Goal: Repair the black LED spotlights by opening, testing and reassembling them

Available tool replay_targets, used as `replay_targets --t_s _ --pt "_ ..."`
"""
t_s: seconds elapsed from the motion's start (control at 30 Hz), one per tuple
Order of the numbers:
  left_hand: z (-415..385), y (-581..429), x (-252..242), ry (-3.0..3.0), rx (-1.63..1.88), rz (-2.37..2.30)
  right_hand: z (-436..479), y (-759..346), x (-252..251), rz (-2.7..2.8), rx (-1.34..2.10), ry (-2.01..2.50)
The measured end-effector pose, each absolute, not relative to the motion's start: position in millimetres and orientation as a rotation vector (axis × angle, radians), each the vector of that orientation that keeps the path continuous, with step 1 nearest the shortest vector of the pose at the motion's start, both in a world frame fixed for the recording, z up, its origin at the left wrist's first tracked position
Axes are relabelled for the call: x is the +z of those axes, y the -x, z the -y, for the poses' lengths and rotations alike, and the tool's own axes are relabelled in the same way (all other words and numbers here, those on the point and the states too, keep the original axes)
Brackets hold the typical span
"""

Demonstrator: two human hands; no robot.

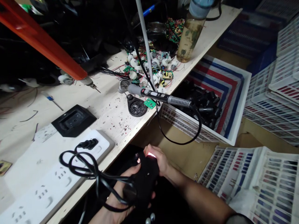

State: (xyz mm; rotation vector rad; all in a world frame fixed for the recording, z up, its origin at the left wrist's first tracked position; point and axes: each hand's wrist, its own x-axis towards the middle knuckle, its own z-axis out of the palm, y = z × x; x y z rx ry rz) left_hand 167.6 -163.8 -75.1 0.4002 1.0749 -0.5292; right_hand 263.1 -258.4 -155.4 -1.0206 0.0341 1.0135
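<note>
My left hand [125,189] is wrapped round a black object [148,179] in front of the table edge; its kind is not clear. On the object's upper end my right hand [160,158] is closed, and a bright light glows beside its fingers. A looped black cable [93,168] hangs over the left forearm, its plug in a white power strip [56,174]. Above the hands lies a grey and black soldering iron [161,96], its front end in a coiled metal holder [123,86] with a black base [136,106]. A green circuit board [149,103] touches that base.
An orange electric screwdriver [58,53] hangs at upper left. On the table are a black tray-like part [73,120], a small screwdriver [52,99], piled motors and boards [149,63], and a bottle [191,37]. White crates [235,137] stand right, one holding black parts [198,105].
</note>
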Motion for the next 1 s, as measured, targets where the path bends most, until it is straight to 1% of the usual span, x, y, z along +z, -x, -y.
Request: replay_targets --t_s 0.33,0.4,0.57,0.67,0.8,1.0 --pt "164.1 -176.6 -68.6 -0.410 -0.483 -1.081 253.3 -263.1 -168.3 -0.016 1.053 1.109" --pt "165.5 -177.8 -68.2 -0.433 -0.489 -1.151 255.2 -263.3 -173.5 -0.019 0.984 1.201" --pt "168.6 -182.0 -71.7 -0.424 -0.437 -1.335 280.7 -258.6 -194.5 -0.124 0.623 1.514" --pt "169.5 -188.6 -73.3 -0.398 -0.432 -1.361 306.2 -246.0 -203.9 -0.119 0.520 1.659" --pt "170.4 -196.3 -76.5 -0.399 -0.430 -1.389 327.3 -226.3 -208.6 0.047 0.561 1.789" --pt "168.0 -205.3 -79.6 -0.423 -0.419 -1.373 321.2 -219.8 -214.1 0.318 0.644 1.873"
